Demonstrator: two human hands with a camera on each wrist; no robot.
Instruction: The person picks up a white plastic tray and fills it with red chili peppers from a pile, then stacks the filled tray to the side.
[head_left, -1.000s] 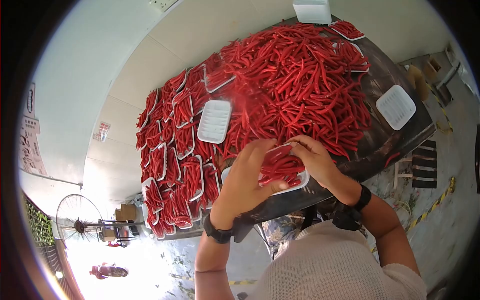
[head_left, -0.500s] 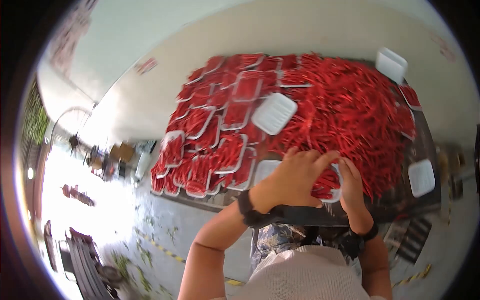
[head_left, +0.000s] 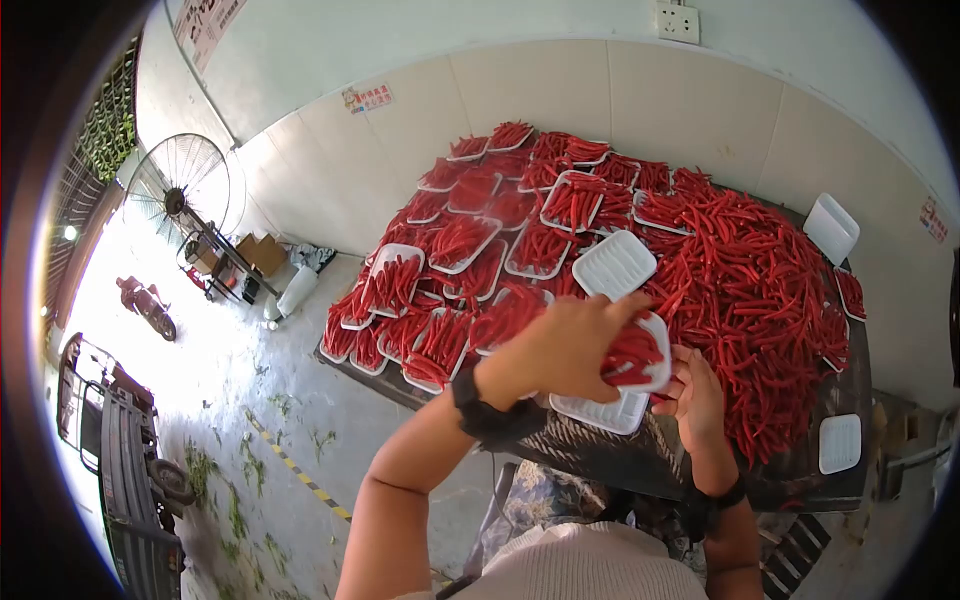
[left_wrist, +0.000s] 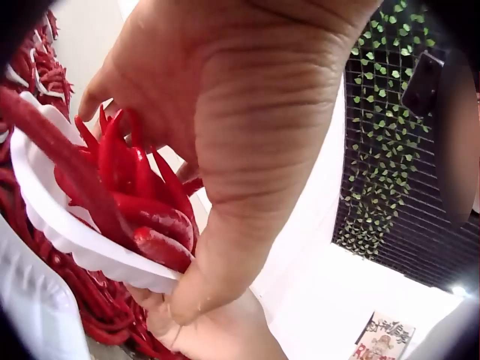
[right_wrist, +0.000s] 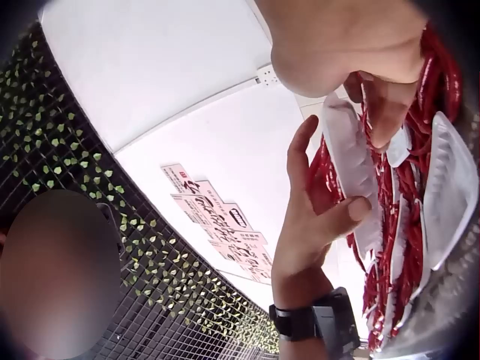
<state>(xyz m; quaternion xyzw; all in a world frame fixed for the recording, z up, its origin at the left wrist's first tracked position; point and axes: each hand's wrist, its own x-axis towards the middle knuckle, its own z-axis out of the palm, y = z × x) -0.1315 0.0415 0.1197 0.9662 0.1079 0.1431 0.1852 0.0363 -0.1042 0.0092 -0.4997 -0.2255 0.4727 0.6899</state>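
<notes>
Over the worktop (head_left: 830, 490), your left hand (head_left: 562, 348) grips the loaded tray (head_left: 659, 352), palm across the chilies (head_left: 632, 358) probably so none spill, while your right hand (head_left: 702, 405) hangs loose beside it.

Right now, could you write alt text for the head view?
A person's left hand holds a white tray of red peppers, the right hand close beside it. The table below bears a large pepper pile and filled trays.

Pale wall (head_left: 530, 85), grey floor (head_left: 335, 425) (littered), fan (head_left: 176, 200)
</notes>
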